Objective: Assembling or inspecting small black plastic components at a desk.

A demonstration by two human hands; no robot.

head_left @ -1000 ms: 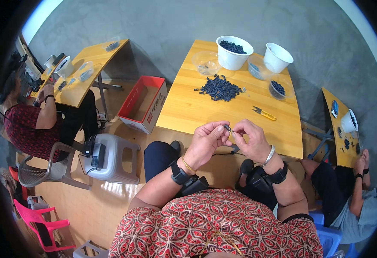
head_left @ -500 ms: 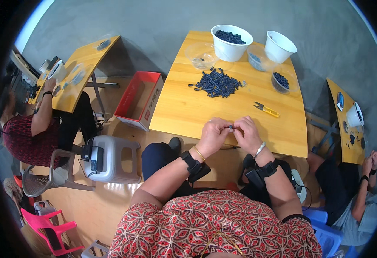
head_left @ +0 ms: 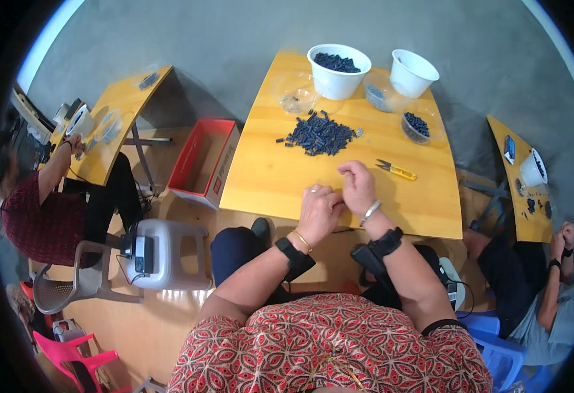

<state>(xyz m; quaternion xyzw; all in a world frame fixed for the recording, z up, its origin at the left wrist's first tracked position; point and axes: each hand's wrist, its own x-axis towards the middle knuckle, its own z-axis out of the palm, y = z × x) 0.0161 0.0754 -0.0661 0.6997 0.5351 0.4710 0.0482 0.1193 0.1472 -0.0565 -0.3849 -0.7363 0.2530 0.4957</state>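
Observation:
My left hand rests at the table's near edge, its fingers curled in; whatever they hold is hidden. My right hand touches it from the right with bent fingers, and I cannot make out anything in them. Beyond both hands lies a pile of short dark blue tubes, with a few tiny grey bits at its right side. Yellow-handled thread snips lie to the right of my right hand, blades spread. A clear bowl farther right holds more dark blue pieces.
At the back of the wooden table stand a white tub of dark blue pieces, another white tub and two clear bowls. A red-rimmed box sits on the floor to the left. Other people work at tables on both sides.
A small dark piece showed between my fingertips before; now it is out of sight. My right hand has moved up and over beside the left, and the view has shifted slightly.

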